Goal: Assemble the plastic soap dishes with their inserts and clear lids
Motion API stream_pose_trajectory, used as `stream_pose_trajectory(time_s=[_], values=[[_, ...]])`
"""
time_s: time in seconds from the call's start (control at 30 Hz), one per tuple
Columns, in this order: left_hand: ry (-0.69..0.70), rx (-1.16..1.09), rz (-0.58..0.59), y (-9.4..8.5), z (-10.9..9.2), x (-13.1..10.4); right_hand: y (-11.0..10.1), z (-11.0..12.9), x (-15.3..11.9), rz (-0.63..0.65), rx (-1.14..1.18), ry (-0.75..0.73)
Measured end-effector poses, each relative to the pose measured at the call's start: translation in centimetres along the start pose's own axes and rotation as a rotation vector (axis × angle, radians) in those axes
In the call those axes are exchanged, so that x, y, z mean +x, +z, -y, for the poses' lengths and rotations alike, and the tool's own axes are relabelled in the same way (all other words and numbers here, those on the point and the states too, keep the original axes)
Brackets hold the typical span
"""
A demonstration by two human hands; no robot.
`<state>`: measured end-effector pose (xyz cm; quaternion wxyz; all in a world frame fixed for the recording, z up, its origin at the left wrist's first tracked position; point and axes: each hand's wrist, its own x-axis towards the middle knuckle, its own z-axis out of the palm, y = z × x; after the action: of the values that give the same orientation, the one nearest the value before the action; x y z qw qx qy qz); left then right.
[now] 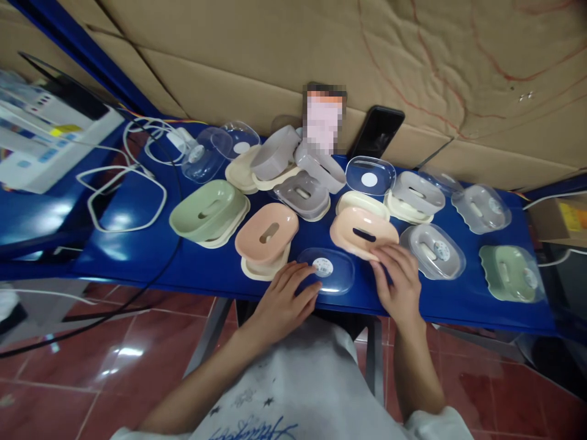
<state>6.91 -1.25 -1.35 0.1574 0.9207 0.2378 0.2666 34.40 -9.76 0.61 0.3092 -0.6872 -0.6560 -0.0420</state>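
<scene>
Before me lies a clear plastic lid (337, 278) with a round white label. My left hand (287, 293) is at its left edge, thumb and fingers apart, fingertips resting on or just over the lid. My right hand (397, 281) has its thumb and fingertips at the front rim of a peach soap dish (343, 229) with a slot in its floor; the fingers look closed on that rim. A cream base (367, 205) sits partly behind this dish. Left of the lid, another peach soap dish (266, 226) rests on a cream base (263, 269).
A green soap dish (206, 211) stands at left, grey ones (302, 195) at the back. Lidded grey (435, 250) and green (509, 275) dishes are at right. A phone (321, 119) and a dark phone (378, 131) lean on the cardboard. White cables (126, 229) lie left.
</scene>
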Motion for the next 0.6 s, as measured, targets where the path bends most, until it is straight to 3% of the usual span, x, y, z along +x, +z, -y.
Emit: stream_pose_trajectory(time_s=[0.13, 0.3, 0.47, 0.6], values=[[-0.016, 0.009, -0.025, -0.1, -0.1, 0.1, 0.8, -2.5, 3.2, 0.040, -0.079, 0.032], [-0.036, -0.003, -0.022, 0.2, 0.2, -0.3, 1.7, -4.3, 5.5, 0.219, -0.155, -0.046], [-0.038, 0.003, -0.035, 0.4, 0.4, -0.2, 2.1, -4.0, 5.2, 0.291, -0.232, -0.075], [-0.055, 0.008, -0.030, 0.4, 0.4, 0.2, 0.4, -3.0, 2.9, 0.305, -0.252, -0.066]])
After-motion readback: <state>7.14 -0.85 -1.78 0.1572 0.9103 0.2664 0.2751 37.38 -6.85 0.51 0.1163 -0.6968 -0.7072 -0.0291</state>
